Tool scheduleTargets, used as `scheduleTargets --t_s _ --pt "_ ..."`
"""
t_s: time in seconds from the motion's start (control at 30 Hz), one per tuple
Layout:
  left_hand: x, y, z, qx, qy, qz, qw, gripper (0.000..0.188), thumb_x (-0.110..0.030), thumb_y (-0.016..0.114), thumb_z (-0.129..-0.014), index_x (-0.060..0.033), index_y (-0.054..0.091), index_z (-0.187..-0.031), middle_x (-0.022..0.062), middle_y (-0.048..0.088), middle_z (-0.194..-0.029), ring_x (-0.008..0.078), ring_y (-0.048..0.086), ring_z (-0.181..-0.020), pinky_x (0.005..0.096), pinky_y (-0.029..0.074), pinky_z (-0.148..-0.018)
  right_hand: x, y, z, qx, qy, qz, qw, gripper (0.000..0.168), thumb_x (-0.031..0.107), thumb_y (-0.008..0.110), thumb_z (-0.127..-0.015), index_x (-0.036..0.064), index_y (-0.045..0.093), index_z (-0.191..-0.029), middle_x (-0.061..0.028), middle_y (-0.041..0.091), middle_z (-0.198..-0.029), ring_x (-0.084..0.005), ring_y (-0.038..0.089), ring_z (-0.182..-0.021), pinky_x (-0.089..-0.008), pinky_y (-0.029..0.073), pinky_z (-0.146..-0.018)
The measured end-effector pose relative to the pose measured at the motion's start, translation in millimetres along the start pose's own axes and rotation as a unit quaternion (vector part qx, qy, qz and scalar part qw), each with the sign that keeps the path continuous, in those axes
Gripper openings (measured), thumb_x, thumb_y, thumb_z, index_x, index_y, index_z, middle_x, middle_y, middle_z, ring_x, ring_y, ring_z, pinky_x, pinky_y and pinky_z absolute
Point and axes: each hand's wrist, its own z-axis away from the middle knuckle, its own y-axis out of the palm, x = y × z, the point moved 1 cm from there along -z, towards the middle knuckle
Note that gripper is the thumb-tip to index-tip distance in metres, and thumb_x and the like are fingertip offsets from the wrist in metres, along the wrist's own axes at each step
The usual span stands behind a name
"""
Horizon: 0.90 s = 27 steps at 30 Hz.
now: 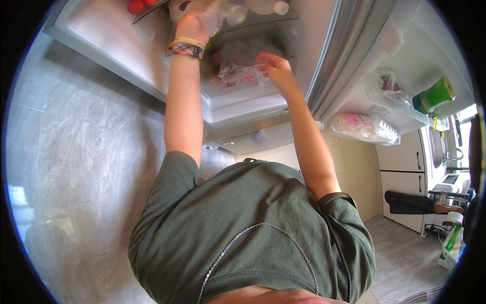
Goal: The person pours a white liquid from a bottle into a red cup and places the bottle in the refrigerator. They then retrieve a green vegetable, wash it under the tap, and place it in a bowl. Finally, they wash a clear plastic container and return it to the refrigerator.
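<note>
My left hand (192, 27), with a braided watch band (186, 49) at its wrist, reaches into the open refrigerator at an upper glass shelf (262, 19). It touches a translucent plastic bag (212, 15); its fingers are hidden there, so I cannot tell how firmly it holds the bag. Beside the bag lies a rounded clear container (236, 15), and a bottle with a white cap (281, 7) is further right. My right hand (276, 68) hovers empty, fingers apart and slightly bent, near the front of a clear drawer (228, 85). Bagged food (246, 57) shows around the drawer, partly blurred.
The refrigerator door (410, 57) stands open on the right; its racks hold a green canister (434, 95) and a pink-and-clear food package (360, 125). Red round items (136, 6) are at upper left. Grey floor (83, 152) spreads left; white cabinets (402, 182) and a sink (437, 146) stand far right.
</note>
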Motion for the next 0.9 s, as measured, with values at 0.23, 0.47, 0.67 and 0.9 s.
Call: scheduleTargets --t_s 0.23,0.47,0.67,0.9 --pt "37 11 33 -0.03 0.234 -0.116 0.965 0.051 0.017 0.034 -0.07 -0.0033 0.048 -0.115 0.0121 0.056 -0.109 0.0255 0.057 -0.103 0.0375 0.051 -0.086 52 23 -6 -0.094 -0.145 -0.121 0.977 0.031 0.008 0.049 -0.091 0.0 0.053 -0.121 -0.0073 0.064 -0.096 -0.0122 0.062 -0.079 -0.0231 0.048 -0.064" --pt "64 18 58 -0.048 0.421 -0.357 0.832 0.039 0.012 0.038 -0.071 -0.002 0.053 -0.104 0.0098 0.059 -0.097 0.019 0.057 -0.09 0.0262 0.044 -0.082 121 35 -34 -0.1 -0.177 0.142 0.969 0.055 0.035 0.062 -0.085 0.0 0.049 -0.126 -0.0102 0.064 -0.089 -0.012 0.058 -0.07 -0.0262 0.047 -0.064" --pt "48 32 68 0.023 0.477 -0.497 0.725 0.038 0.012 0.043 -0.061 -0.0051 0.061 -0.09 0.0127 0.06 -0.096 0.0356 0.053 -0.096 0.0411 0.043 -0.088 144 42 -45 -0.071 -0.161 0.254 0.951 0.075 0.051 0.065 -0.076 0.001 0.047 -0.13 -0.0226 0.058 -0.113 -0.0225 0.063 -0.082 -0.0333 0.05 -0.075" --pt "52 32 68 0.043 0.48 -0.503 0.718 0.039 0.012 0.046 -0.059 -0.0058 0.061 -0.091 0.0114 0.06 -0.1 0.035 0.052 -0.099 0.041 0.046 -0.087 137 43 -49 -0.052 -0.155 0.226 0.96 0.059 0.037 0.062 -0.082 0.003 0.049 -0.129 -0.0191 0.062 -0.106 -0.0186 0.063 -0.084 -0.0305 0.049 -0.076"
